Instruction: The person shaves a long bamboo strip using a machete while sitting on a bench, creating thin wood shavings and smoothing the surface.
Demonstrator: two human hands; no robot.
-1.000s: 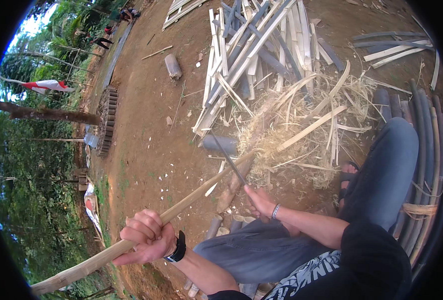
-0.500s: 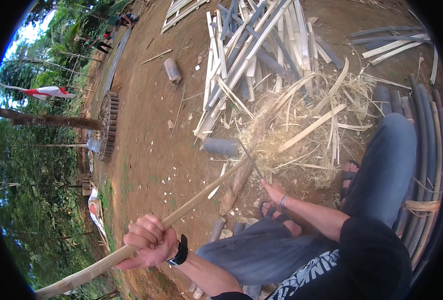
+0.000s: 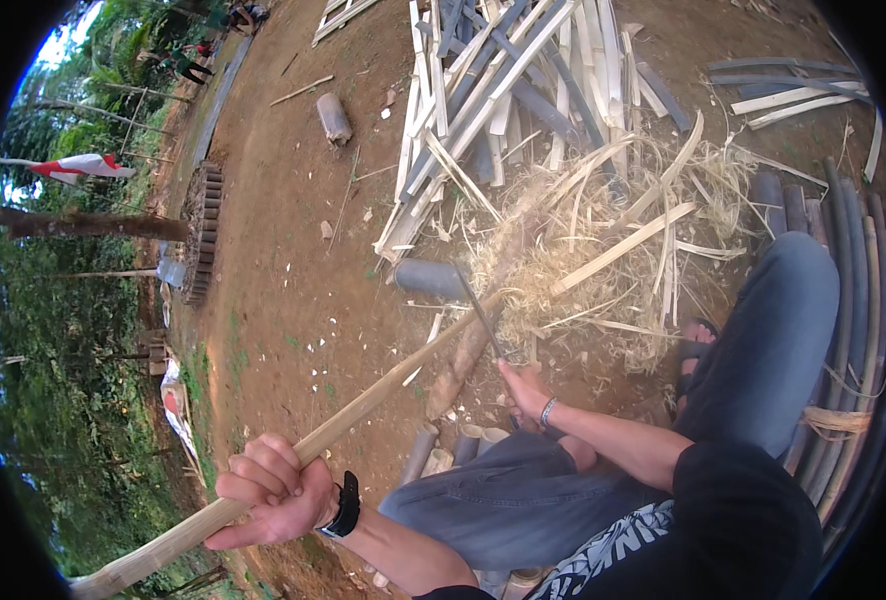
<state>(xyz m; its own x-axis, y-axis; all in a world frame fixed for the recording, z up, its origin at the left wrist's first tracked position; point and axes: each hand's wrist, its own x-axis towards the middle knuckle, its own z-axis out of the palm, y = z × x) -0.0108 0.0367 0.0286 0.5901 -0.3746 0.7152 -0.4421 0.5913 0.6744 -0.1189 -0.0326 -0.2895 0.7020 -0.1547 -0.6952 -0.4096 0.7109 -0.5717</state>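
The left hand [image 3: 278,490], lower left of the frame, closes its grip around a long bamboo strip [image 3: 383,395] slanting up toward centre, where the right hand [image 3: 525,392] grips a knife [image 3: 481,315] against it.

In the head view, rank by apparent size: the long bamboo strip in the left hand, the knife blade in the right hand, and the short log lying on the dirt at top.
1. Bamboo strip, by far the longest.
2. Knife blade and short log look about alike; the log lies farther away, so no ranking between them.
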